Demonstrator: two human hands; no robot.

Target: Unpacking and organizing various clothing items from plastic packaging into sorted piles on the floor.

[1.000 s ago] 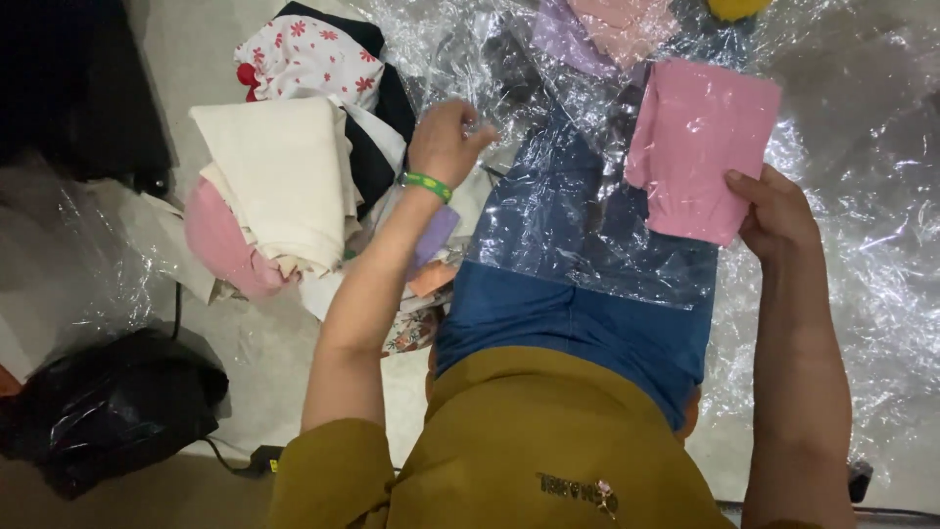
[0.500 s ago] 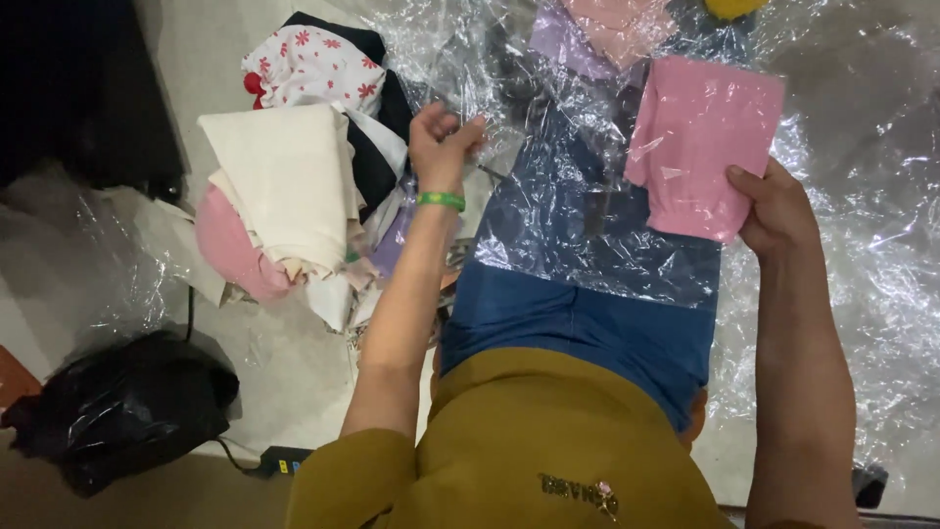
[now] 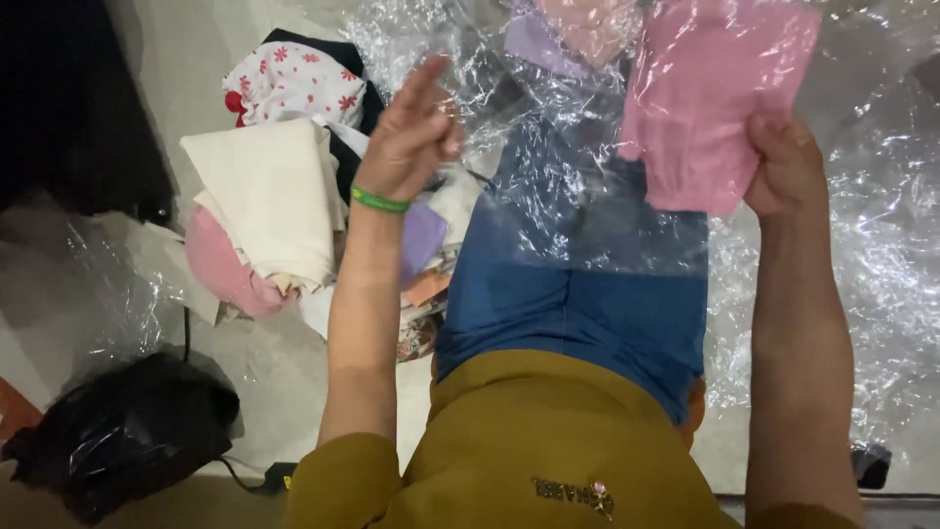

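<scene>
Looks like the bagging step: right hand (image 3: pixel 783 171) pinches the folded pink cloth (image 3: pixel 710 98) inside clear plastic wrap (image 3: pixel 578 196), left hand (image 3: pixel 411 132) hovers open and empty beside it, probably needs to grab the plastic.

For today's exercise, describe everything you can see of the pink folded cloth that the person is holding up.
The pink cloth is a soft-looking, plain light pink fabric, folded into a roughly rectangular piece with a slightly uneven lower edge. It sits at the top right of the view, held up over the clear plastic sheet. The right hand grips its lower right corner. Glossy reflections across its upper part suggest thin plastic lies over it. Its top edge is cut off by the frame.
</scene>
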